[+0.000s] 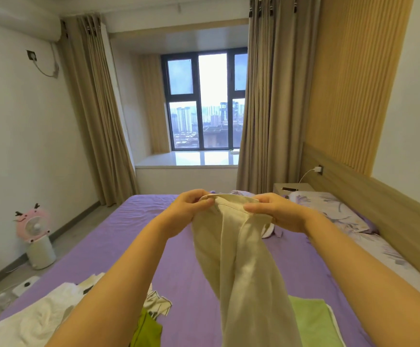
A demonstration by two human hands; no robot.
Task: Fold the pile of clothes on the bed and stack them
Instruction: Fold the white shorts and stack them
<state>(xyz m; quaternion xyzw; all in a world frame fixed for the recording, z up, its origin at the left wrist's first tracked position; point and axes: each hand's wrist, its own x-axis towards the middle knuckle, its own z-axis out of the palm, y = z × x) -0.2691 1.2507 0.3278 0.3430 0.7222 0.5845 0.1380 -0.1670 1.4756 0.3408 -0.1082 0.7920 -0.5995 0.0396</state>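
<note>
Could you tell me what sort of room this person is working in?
Almost certainly a bedroom in a home: a bed with a purple sheet, a floral pillow against a wooden headboard, and long curtains beside the window.

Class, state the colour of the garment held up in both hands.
Pale cream, unpatterned: the garment hanging from both hands, seen in the head view.

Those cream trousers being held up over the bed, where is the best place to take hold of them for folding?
Probably at the waistband, one hand at each end, coming from above. The cream trousers hang straight down from that stiff top edge, so gravity smooths the legs. That is how they are held: the left hand and right hand pinch the band on either side, above the purple bed.
</note>
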